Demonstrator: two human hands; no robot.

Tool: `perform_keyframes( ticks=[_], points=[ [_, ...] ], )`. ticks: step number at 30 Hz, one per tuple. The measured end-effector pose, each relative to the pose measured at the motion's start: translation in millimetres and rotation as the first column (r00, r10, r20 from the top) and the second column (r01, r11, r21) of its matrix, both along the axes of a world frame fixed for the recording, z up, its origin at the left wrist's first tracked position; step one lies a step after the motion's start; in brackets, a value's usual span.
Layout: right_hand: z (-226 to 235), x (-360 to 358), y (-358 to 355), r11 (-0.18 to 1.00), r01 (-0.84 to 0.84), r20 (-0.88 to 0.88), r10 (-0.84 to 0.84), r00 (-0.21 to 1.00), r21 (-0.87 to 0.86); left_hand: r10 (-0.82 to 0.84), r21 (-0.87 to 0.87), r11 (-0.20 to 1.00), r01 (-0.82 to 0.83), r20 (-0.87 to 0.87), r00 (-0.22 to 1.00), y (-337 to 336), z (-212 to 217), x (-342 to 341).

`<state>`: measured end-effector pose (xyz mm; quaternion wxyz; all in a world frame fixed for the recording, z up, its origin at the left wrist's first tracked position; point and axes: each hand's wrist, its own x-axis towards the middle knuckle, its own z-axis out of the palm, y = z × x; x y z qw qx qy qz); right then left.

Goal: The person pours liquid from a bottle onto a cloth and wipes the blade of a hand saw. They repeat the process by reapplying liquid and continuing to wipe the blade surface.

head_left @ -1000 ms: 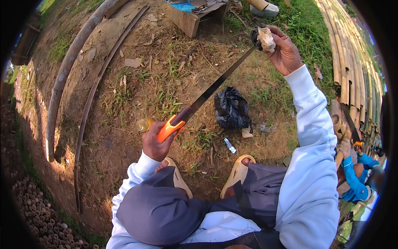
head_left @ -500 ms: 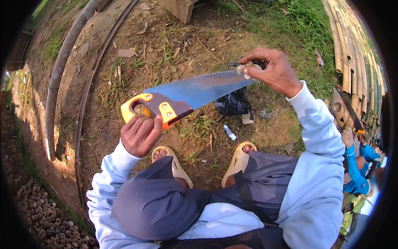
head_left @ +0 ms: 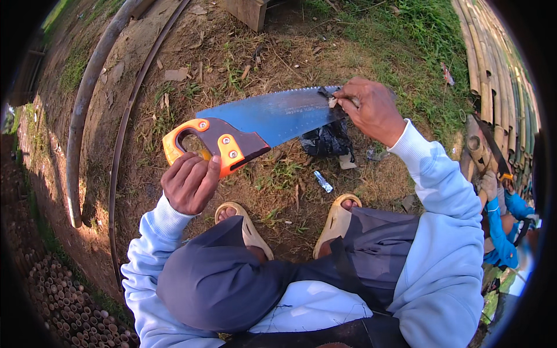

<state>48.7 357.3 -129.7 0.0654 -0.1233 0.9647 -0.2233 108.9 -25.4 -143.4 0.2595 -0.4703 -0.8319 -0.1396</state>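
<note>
Bamboo poles [head_left: 499, 75], long and stacked side by side, fill the right rim from where I stand; a grey pole [head_left: 87, 116] lies on the ground at the left. Near the stacked poles a co-worker in blue sleeves [head_left: 500, 229] sits beside a second saw [head_left: 493, 148]. Cut tubes [head_left: 69, 301] are heaped at lower left.

The handsaw [head_left: 249, 120] is held crosswise before the wearer, blue face showing, toothed edge turned away from the body. Faint pale lettering is noted near the far part of the blade; its orange-and-dark handle carries three visible screws.

A black plastic bag [head_left: 326, 141] stands on the ground partly behind the blade; contents cannot be determined. A yellow-tinted vessel [head_left: 203, 153] shows partly through the handle's opening; its fill cannot be determined.

Left hand [head_left: 191, 182]: fingers curled in on the lower edge of the handle, thumb along its face, grip firm. Right hand [head_left: 372, 108]: thumb and fingertips pinched together on a small pale wad [head_left: 332, 102] at the blade's far part, a dark scrap [head_left: 326, 93] beside it. Silvery wrapper [head_left: 322, 181] on the ground: print too small to read.
</note>
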Motion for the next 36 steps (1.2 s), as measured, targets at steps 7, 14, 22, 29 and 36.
perform_keyframes(
  ticks=[7, 14, 22, 29, 36],
  points=[
    [6.1, 30.4, -49.7, 0.917, -0.381, -0.307, 0.331, 0.892, -0.118, 0.003, 0.005, 1.000, -0.003, -0.015, 1.000, 13.9, -4.1, -12.3],
    [-7.3, 9.9, -14.8, 0.912, -0.340, -0.435, 0.408, 0.803, 0.228, 0.075, -0.012, 0.997, -0.075, 0.015, 0.997, 3.9, 3.6, -7.9],
    [38.8, -27.8, -8.6, 0.883, -0.333, -0.793, 0.451, 0.409, 0.331, 0.148, 0.188, 0.972, -0.140, -0.029, 0.989, 12.2, 25.2, -16.4],
    [64.5, -29.3, -3.0, 0.851, -0.335, -0.839, 0.490, 0.235, 0.404, 0.014, 0.682, 0.338, -0.648, 0.685, 0.728, 21.9, 10.3, -17.4],
    [49.8, -20.2, 3.4, 0.828, -0.377, -0.780, 0.538, 0.321, 0.416, -0.825, 0.430, 0.209, -0.878, 0.559, 0.077, 14.6, -20.5, -13.8]
  ],
)
